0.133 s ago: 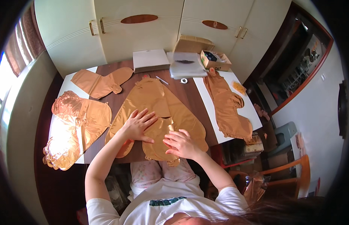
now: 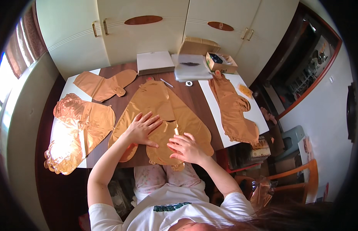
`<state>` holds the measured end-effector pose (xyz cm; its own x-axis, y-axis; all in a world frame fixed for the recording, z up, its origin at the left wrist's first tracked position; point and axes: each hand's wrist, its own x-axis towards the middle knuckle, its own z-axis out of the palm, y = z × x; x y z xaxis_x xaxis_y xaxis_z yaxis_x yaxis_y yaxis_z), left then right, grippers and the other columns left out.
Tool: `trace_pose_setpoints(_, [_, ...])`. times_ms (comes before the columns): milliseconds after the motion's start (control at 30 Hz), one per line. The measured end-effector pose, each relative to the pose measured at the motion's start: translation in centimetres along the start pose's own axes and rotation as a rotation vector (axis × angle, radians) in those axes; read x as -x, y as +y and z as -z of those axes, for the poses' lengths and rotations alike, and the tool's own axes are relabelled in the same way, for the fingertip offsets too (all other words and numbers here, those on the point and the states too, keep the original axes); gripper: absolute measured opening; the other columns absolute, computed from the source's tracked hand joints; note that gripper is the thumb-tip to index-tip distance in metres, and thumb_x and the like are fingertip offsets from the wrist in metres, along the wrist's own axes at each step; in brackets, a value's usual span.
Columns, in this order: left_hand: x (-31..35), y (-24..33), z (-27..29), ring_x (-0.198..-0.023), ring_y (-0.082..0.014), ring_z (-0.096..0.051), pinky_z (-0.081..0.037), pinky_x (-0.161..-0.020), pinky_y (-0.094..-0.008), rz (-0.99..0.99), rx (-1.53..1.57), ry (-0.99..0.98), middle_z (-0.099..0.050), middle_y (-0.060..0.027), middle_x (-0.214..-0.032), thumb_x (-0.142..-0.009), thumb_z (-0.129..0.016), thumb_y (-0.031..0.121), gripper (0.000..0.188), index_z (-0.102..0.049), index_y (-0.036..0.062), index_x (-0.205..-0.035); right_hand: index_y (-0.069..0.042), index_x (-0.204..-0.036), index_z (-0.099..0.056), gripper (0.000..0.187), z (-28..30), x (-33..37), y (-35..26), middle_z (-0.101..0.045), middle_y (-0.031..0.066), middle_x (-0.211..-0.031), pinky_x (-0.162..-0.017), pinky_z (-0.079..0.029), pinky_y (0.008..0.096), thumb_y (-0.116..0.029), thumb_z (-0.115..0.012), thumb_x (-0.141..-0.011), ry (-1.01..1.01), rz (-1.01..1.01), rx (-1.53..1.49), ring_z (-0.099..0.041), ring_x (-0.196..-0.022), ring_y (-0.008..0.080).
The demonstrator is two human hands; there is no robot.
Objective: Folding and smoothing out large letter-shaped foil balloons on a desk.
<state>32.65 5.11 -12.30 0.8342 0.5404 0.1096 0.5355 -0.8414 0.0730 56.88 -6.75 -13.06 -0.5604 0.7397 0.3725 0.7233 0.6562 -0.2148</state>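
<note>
A large flat copper foil balloon [image 2: 159, 111] lies spread across the middle of the dark wooden table [image 2: 194, 98]. My left hand [image 2: 143, 129] rests flat on it with fingers spread, pressing the foil down. My right hand [image 2: 186, 148] sits on the balloon's near edge, fingers curled and pinching a fold of foil by a small tab [image 2: 176, 131].
More copper foil balloons lie around: one at the far left [image 2: 103, 85], a crumpled shiny one at the near left [image 2: 77, 131], one on the right [image 2: 233, 109]. A white box [image 2: 155, 62], cardboard boxes [image 2: 219, 61] and a tape roll [image 2: 189, 83] stand at the back. A wooden chair [image 2: 298, 181] stands on the right.
</note>
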Motion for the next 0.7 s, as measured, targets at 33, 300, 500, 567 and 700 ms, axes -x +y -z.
trace_pose_setpoints(33, [0.0, 0.1, 0.1, -0.136, -0.0311, -0.023, -0.016, -0.108, -0.0526, 0.001, 0.001, 0.002, -0.031, -0.0071, -0.145, -0.060, -0.053, 0.080, 0.104, -0.033, 0.0172, -0.140, -0.015, -0.112, -0.062, 0.046, 0.1, 0.0, -0.1, -0.057, 0.0015, -0.118, -0.099, -0.032, 0.0437, -0.044, -0.065, -0.077, 0.003, -0.005, -0.010, -0.050, -0.115, 0.0188])
trace_pose_setpoints(300, [0.0, 0.2, 0.2, -0.136, -0.0328, -0.021, -0.015, -0.108, -0.0522, 0.007, 0.028, -0.020, -0.029, -0.0083, -0.146, -0.057, -0.057, 0.078, 0.107, -0.031, 0.0168, -0.141, -0.013, -0.109, -0.064, 0.036, -0.4, 0.5, 3.1, -0.059, 0.0020, -0.116, -0.100, -0.034, 0.0448, -0.032, -0.067, -0.078, 0.098, -0.055, -0.121, -0.051, -0.116, 0.0201])
trace_pose_setpoints(500, [0.1, 0.2, 0.1, -0.136, -0.0320, -0.022, -0.016, -0.108, -0.0524, 0.008, 0.014, -0.007, -0.030, -0.0075, -0.145, -0.059, -0.055, 0.079, 0.105, -0.032, 0.0174, -0.141, -0.012, -0.115, -0.061, 0.058, 0.4, 0.1, 4.0, -0.060, 0.0013, -0.120, -0.101, -0.033, 0.0426, -0.052, -0.064, -0.073, -0.028, -0.066, -0.015, -0.045, -0.123, 0.0254])
trace_pose_setpoints(567, [0.1, 0.2, 0.1, -0.136, -0.0313, -0.023, -0.016, -0.108, -0.0527, 0.003, 0.006, 0.003, -0.031, -0.0068, -0.145, -0.060, -0.053, 0.080, 0.104, -0.032, 0.0183, -0.140, -0.012, -0.119, -0.058, 0.069, 0.8, 0.0, 4.1, -0.058, 0.0020, -0.123, -0.101, -0.032, 0.0431, -0.058, -0.063, -0.069, -0.069, -0.063, 0.024, -0.041, -0.126, 0.0276])
trace_pose_setpoints(700, [0.1, 0.2, 0.1, -0.135, -0.0312, -0.023, -0.017, -0.108, -0.0526, 0.006, 0.000, 0.006, -0.031, -0.0068, -0.145, -0.059, -0.054, 0.080, 0.104, -0.033, 0.0183, -0.140, -0.010, -0.130, -0.047, 0.097, 1.7, -0.6, 3.8, -0.049, 0.0042, -0.133, -0.104, -0.029, 0.0443, -0.072, -0.061, -0.056, -0.215, -0.066, 0.082, -0.031, -0.131, 0.0340])
